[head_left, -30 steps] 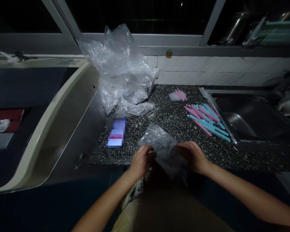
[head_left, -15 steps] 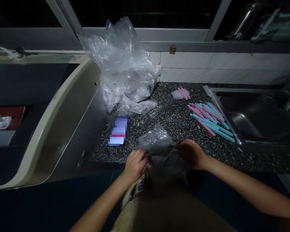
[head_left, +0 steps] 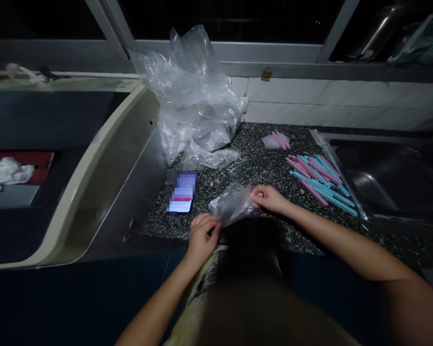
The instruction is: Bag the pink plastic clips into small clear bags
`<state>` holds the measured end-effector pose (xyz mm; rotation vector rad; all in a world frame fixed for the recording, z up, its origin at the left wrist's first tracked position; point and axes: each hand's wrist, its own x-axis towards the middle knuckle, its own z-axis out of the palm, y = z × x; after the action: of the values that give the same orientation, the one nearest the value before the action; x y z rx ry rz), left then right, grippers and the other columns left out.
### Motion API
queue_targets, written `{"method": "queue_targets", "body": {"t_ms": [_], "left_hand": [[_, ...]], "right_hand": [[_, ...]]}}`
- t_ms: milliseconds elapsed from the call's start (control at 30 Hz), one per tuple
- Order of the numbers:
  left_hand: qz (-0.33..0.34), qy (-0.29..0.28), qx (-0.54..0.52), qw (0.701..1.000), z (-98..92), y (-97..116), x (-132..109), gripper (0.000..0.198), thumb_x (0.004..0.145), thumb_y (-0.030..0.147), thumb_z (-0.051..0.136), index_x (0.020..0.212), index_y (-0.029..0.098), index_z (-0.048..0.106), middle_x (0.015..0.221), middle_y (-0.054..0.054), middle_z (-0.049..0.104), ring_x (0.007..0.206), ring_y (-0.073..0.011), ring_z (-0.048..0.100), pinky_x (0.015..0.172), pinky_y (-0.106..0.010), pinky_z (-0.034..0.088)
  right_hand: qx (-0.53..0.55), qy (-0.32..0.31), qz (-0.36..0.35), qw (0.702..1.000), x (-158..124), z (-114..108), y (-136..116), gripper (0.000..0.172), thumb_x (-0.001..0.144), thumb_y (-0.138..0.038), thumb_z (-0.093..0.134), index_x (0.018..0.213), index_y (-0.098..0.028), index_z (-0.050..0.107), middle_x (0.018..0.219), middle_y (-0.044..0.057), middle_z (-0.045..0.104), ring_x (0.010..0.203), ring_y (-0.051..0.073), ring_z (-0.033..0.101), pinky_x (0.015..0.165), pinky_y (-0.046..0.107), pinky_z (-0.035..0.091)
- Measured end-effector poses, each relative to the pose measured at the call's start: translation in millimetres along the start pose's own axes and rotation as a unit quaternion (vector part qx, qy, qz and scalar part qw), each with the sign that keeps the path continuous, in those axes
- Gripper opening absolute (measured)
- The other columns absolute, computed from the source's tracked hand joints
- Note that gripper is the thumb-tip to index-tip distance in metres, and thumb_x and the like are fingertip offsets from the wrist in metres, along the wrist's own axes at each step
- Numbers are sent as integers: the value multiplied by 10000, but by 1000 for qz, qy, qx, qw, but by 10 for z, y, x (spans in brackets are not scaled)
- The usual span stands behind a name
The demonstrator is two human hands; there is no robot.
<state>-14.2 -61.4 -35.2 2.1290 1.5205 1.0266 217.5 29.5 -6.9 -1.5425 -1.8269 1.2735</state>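
My left hand (head_left: 202, 234) and my right hand (head_left: 269, 198) both pinch a small clear plastic bag (head_left: 231, 206), stretched between them just above the front of the speckled granite counter (head_left: 260, 173). The left hand grips its lower left corner, the right hand its upper right edge. To the right lies a loose pile of pink and blue sticks (head_left: 321, 178). Behind them sits a small clear packet holding pink sticks (head_left: 277, 141).
A big crumpled clear plastic sheet (head_left: 195, 101) heaps at the back by the window. A phone (head_left: 182, 192) lies left of my hands. A steel sink (head_left: 386, 178) is at right, a cream-rimmed appliance (head_left: 94, 173) at left.
My right hand moved forward and up over the counter, pulling the small bag out flat. My left hand kept its pinch low at the counter edge. The view shifted slightly.
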Motion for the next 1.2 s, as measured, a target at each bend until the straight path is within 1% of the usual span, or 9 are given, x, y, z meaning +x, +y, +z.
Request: {"method": "queue_targets", "body": {"t_ms": [133, 267, 367, 500, 633, 833, 967, 1033, 1200], "left_hand": [[-26, 68, 69, 995, 30, 39, -11, 235, 820, 239, 467, 621, 183, 579, 862, -49, 628, 922, -205, 497, 807, -384, 399], [-39, 75, 155, 984, 28, 94, -45, 221, 806, 244, 484, 610, 175, 561, 758, -55, 568, 792, -194, 455, 713, -348, 365], [-48, 65, 185, 979, 37, 94, -89, 235, 805, 248, 489, 588, 168, 536, 687, -43, 531, 726, -179, 424, 681, -324, 330], [-28, 78, 178, 980, 58, 60, -141, 219, 796, 240, 503, 590, 168, 527, 678, -37, 524, 724, -174, 420, 681, -313, 310], [13, 104, 152, 983, 87, 51, -169, 215, 768, 182, 518, 554, 168, 503, 622, -22, 496, 692, -162, 416, 666, -302, 306], [79, 107, 85, 987, 113, 32, -277, 198, 761, 175, 540, 566, 162, 511, 566, -4, 482, 645, -138, 436, 632, -282, 332], [183, 131, 54, 973, -72, -67, -326, 36, 750, 188, 574, 728, 163, 588, 655, -27, 562, 729, -150, 491, 684, -288, 397], [239, 142, 91, 956, -201, -132, -277, 134, 734, 240, 609, 847, 169, 607, 738, -50, 590, 804, -177, 502, 741, -322, 417], [304, 3, 172, 937, -305, -249, -90, 331, 741, 382, 600, 980, 154, 600, 947, -96, 612, 941, -231, 502, 863, -405, 409]], "right_hand": [[-172, 48, 9, 984, 182, 32, -109, 76, 682, -248, 577, 692, -175, 560, 537, -34, 538, 501, 104, 476, 478, 211, 305], [-286, 91, -26, 953, 219, 87, -181, 224, 710, -316, 606, 901, -199, 597, 666, -7, 614, 607, 148, 538, 540, 239, 339], [-317, 151, -157, 923, 133, 64, -148, 224, 779, -310, 550, 963, -187, 589, 792, 36, 634, 724, 162, 553, 618, 254, 380], [-387, 124, -404, 820, -7, 37, -4, 186, 851, -275, 453, 836, -194, 619, 807, 52, 615, 749, 147, 500, 660, 249, 368], [-446, 75, -462, 763, 0, 126, 140, 221, 864, -241, 421, 774, -193, 617, 766, 46, 589, 706, 139, 445, 605, 249, 322], [-458, 92, -473, 747, 65, 191, 140, 219, 862, -229, 423, 764, -187, 615, 746, 43, 586, 691, 137, 429, 584, 253, 297], [-434, 95, -491, 749, -87, 196, 51, 209, 862, -188, 410, 829, -198, 616, 748, 26, 601, 670, 128, 441, 580, 250, 304], [-426, 66, -484, 761, -186, 229, 20, 204, 865, -200, 413, 828, -200, 614, 744, 21, 600, 663, 123, 455, 575, 249, 308], [-425, -3, -466, 776, -330, 315, 28, 202, 860, -194, 435, 758, -185, 609, 738, 21, 603, 665, 125, 483, 590, 261, 326]]}}
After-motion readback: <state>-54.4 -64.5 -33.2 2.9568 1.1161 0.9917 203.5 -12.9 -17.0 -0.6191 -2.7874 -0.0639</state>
